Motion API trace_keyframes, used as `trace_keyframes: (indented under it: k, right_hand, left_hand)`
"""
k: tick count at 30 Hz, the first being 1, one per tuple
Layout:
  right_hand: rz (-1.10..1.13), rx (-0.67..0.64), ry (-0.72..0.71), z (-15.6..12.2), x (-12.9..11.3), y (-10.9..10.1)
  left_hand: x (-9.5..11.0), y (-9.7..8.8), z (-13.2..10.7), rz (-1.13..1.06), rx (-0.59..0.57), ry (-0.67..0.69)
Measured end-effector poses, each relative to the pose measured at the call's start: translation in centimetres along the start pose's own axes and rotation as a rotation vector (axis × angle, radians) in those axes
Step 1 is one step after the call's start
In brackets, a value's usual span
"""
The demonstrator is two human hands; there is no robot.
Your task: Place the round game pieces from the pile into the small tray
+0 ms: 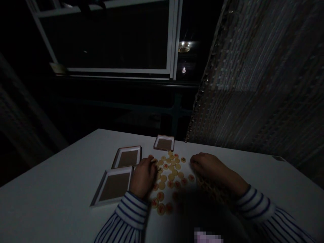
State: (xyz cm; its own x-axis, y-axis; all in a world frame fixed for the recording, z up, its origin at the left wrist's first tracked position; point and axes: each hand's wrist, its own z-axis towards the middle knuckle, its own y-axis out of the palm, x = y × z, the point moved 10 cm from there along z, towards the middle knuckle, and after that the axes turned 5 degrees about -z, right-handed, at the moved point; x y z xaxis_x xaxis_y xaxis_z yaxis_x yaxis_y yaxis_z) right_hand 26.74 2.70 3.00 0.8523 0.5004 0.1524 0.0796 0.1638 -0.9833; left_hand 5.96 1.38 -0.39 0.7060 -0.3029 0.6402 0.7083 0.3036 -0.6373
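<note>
Many round wooden xiangqi pieces (171, 177) lie scattered on the white table (68, 175). Some show red characters, a few show dark ones, and others look blank. At the left edge of the spread is my left hand (143, 177), its fingers bent down among the pieces. The tips are partly hidden in the dark, close to a red-marked piece (151, 156). My right hand (207, 164) rests right of the spread with fingers curled together, near a dark-marked piece (183, 160). Whatever either hand pinches is hidden.
Shallow box parts with brown insides stand around the pieces: a large tray (94, 200) and a second tray (116, 158) at left, and a small tray (173, 147) behind. Beyond the table are a window (172, 40) and a string curtain (243, 84). Shadow covers the near middle.
</note>
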Motion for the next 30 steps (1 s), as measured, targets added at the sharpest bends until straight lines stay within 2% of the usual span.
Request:
trace_keyframes:
  k: [5,11,17,30]
  right_hand:
    - [0.03,-0.012,-0.071,5.0,-3.6,0.4]
    - [0.114,-0.01,-0.072,8.9,-6.6,3.0]
    - [0.143,-0.008,-0.068,9.7,-7.0,4.4]
    - [0.149,0.002,-0.058,10.0,-6.7,5.4]
  left_hand:
    - [0.5,0.3,-0.2,0.055,0.019,0.017]
    - [0.2,0.6,-0.3,0.038,0.023,0.004]
    - [0.5,0.6,-0.3,0.033,0.016,-0.007]
    - [-0.1,1.4,-0.2,0.044,0.0,-0.025]
